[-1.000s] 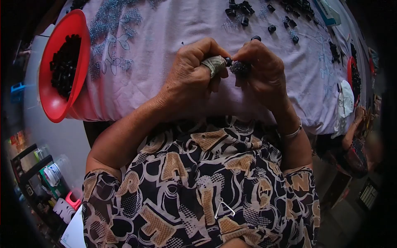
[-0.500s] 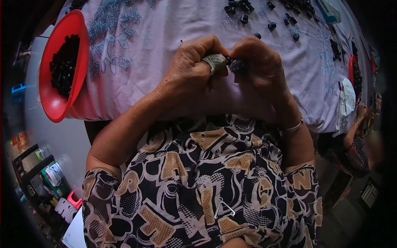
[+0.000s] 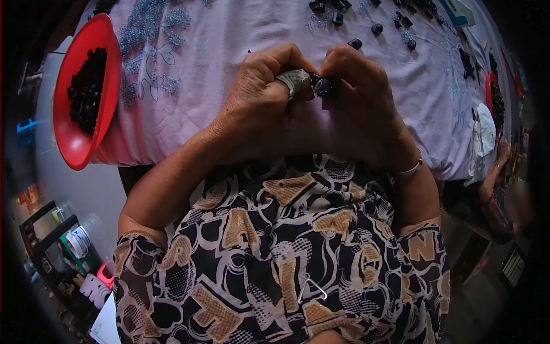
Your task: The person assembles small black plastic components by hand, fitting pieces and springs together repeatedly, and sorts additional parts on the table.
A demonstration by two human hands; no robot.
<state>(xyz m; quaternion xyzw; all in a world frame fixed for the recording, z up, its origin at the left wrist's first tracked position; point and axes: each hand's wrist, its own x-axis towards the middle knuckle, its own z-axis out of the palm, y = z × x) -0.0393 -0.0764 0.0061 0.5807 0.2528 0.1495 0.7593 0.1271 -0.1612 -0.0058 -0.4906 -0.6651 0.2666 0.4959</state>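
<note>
A counter (image 3: 215,34) draped in pale pink cloth. At its left edge, a red bowl (image 3: 74,137) holds black bits (image 3: 89,92). Near the front edge, the left hand (image 3: 258,86), one finger wrapped (image 3: 294,82), and right hand (image 3: 364,86) pinch a black piece (image 3: 326,88) between narrowed fingertips. Loose pieces (image 3: 376,29) lie toward the far right corner.

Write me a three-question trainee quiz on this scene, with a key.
1. True or false: the right hand holds a dark piece.
2. The wrap is on: A) the right wrist; B) a finger of the left hand; C) the tablecloth.
3. Fill in: the bowl with black bits in it is ____.

Key: 1. True; 2. B; 3. red.
</note>
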